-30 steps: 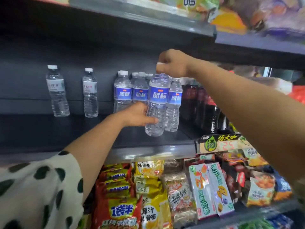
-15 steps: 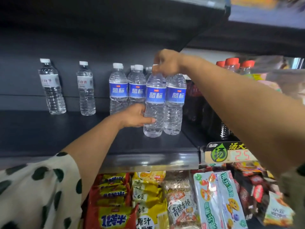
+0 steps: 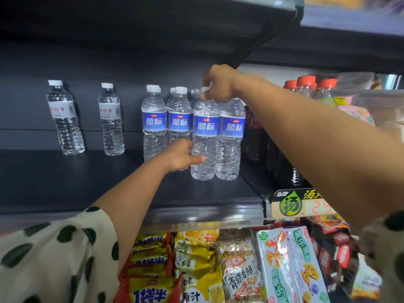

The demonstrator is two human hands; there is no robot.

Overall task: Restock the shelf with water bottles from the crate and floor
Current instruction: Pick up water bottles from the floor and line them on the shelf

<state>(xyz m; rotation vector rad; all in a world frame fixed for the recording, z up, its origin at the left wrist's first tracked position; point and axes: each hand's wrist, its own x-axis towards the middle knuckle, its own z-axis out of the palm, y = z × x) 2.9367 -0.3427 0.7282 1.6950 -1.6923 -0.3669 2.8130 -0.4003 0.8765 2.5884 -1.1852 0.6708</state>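
Note:
A blue-labelled water bottle [image 3: 205, 136] stands upright on the dark shelf [image 3: 87, 182]. My right hand [image 3: 219, 83] grips it at the cap from above. My left hand [image 3: 182, 155] holds its lower body from the left, thumb across the front. Another blue-labelled bottle [image 3: 230, 136] stands touching it on the right. More blue-labelled bottles [image 3: 154, 125] stand in rows just behind and to the left. Two white-labelled bottles [image 3: 64, 117] [image 3: 110, 119] stand apart at the far left of the shelf.
Dark soda bottles [image 3: 255, 136] and red-capped drinks [image 3: 306, 86] fill the shelf to the right. A price tag [image 3: 299, 203] sits on the shelf edge. Snack packs [image 3: 196, 265] crowd the shelf below. The upper shelf [image 3: 284, 5] overhangs close above the bottle caps.
The gripped bottle has come down onto the shelf and now stands straight beside its neighbour. Both hands stay on it. The camera has tilted slightly down.

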